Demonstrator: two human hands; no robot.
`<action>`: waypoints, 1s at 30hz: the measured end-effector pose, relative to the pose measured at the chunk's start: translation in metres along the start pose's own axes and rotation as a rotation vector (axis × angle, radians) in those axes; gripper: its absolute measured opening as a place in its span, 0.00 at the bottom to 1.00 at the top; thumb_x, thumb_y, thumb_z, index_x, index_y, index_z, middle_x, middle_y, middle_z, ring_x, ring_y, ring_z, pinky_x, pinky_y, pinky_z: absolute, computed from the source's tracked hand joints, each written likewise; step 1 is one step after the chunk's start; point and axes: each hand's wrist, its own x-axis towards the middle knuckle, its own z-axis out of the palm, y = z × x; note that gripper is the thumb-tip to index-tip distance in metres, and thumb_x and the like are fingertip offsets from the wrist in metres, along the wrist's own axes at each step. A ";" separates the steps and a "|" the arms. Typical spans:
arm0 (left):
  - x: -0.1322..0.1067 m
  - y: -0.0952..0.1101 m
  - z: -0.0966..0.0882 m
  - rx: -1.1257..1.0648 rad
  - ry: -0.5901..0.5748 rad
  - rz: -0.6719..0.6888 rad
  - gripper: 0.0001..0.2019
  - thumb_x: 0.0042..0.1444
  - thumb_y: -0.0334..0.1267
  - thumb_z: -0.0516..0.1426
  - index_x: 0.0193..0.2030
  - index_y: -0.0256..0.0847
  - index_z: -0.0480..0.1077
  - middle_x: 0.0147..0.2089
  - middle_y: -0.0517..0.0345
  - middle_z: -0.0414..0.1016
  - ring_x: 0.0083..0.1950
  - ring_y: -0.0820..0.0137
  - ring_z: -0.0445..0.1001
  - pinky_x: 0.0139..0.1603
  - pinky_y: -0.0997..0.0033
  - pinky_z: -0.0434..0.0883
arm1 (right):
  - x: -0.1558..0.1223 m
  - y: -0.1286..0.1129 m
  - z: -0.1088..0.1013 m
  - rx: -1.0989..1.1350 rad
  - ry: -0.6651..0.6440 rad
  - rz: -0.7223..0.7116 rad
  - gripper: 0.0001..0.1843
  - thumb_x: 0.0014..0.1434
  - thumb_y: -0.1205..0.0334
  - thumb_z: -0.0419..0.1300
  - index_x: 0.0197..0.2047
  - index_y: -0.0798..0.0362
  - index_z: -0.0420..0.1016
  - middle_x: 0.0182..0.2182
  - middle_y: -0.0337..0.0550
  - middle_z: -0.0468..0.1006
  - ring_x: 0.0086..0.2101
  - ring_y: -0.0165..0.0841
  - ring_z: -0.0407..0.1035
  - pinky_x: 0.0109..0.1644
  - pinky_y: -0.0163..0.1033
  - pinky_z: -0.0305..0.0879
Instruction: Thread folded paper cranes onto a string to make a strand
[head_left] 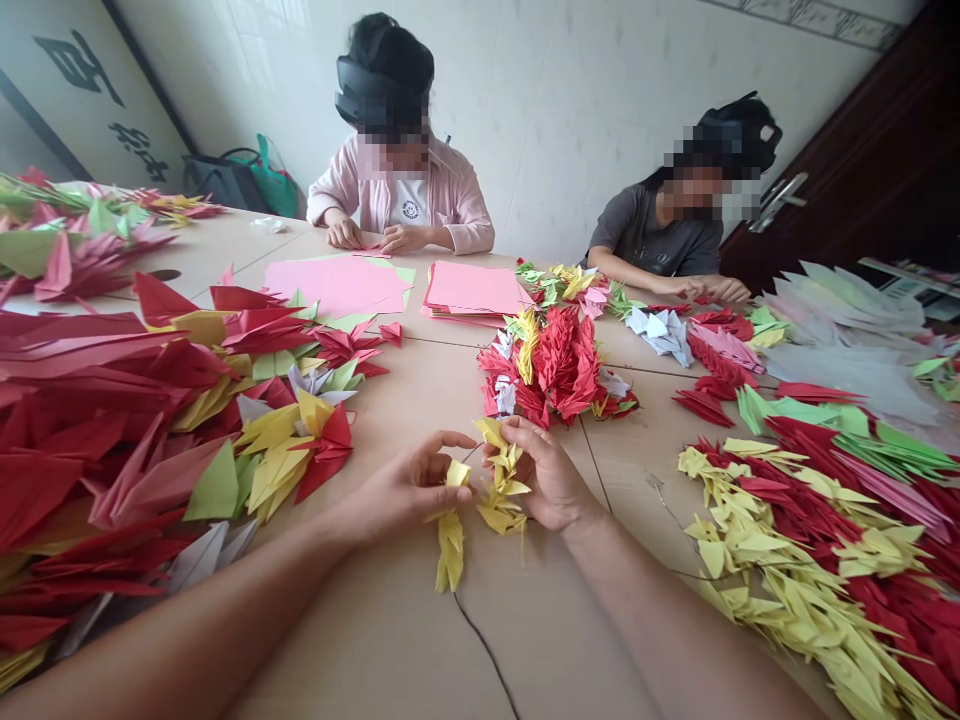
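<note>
My left hand [405,490] pinches a yellow folded paper crane [451,530] that hangs down over the table. My right hand [544,475] grips a bunch of several yellow paper cranes [501,480] strung close together. The two hands are a few centimetres apart, and a thin wire arcs between them. A dark thread [484,645] trails from the cranes across the tan table [405,620] toward me.
Heaps of red, yellow, green and pink paper cranes lie at the left [135,430] and right [817,540]. A red cluster [559,365] sits just beyond my hands. Pink paper stacks [472,290] lie farther back. Two other people sit across the table, folding.
</note>
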 end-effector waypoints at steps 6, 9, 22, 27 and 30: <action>-0.001 0.012 0.001 -0.138 0.156 0.033 0.14 0.56 0.45 0.62 0.44 0.44 0.65 0.32 0.63 0.73 0.31 0.74 0.72 0.32 0.75 0.68 | -0.003 -0.001 -0.002 -0.037 -0.108 -0.021 0.16 0.44 0.54 0.69 0.30 0.51 0.66 0.24 0.37 0.76 0.23 0.30 0.70 0.26 0.33 0.63; 0.000 0.014 0.002 -0.166 0.200 0.040 0.14 0.53 0.45 0.64 0.39 0.43 0.66 0.31 0.62 0.73 0.27 0.76 0.69 0.26 0.79 0.66 | -0.007 0.001 -0.002 -0.119 -0.194 -0.010 0.14 0.45 0.56 0.70 0.29 0.52 0.70 0.23 0.37 0.76 0.22 0.29 0.68 0.26 0.32 0.61; 0.000 0.003 -0.003 -0.022 0.166 0.023 0.15 0.51 0.44 0.67 0.44 0.43 0.75 0.26 0.64 0.69 0.24 0.77 0.67 0.23 0.79 0.64 | -0.005 0.008 0.001 -0.305 -0.218 -0.063 0.26 0.45 0.50 0.74 0.44 0.51 0.72 0.31 0.35 0.75 0.29 0.26 0.69 0.33 0.31 0.63; 0.000 0.000 -0.002 0.045 0.145 0.032 0.18 0.54 0.47 0.64 0.48 0.40 0.77 0.25 0.62 0.68 0.24 0.76 0.65 0.24 0.77 0.64 | -0.005 0.011 0.000 -0.385 -0.203 -0.081 0.24 0.48 0.52 0.73 0.45 0.52 0.76 0.35 0.39 0.75 0.34 0.30 0.71 0.38 0.35 0.65; 0.001 0.001 0.000 0.051 0.141 0.051 0.19 0.54 0.48 0.64 0.49 0.41 0.77 0.26 0.63 0.67 0.25 0.75 0.65 0.24 0.77 0.65 | -0.005 0.010 0.001 -0.415 -0.184 -0.099 0.25 0.46 0.53 0.74 0.46 0.53 0.77 0.36 0.40 0.76 0.36 0.31 0.71 0.40 0.36 0.66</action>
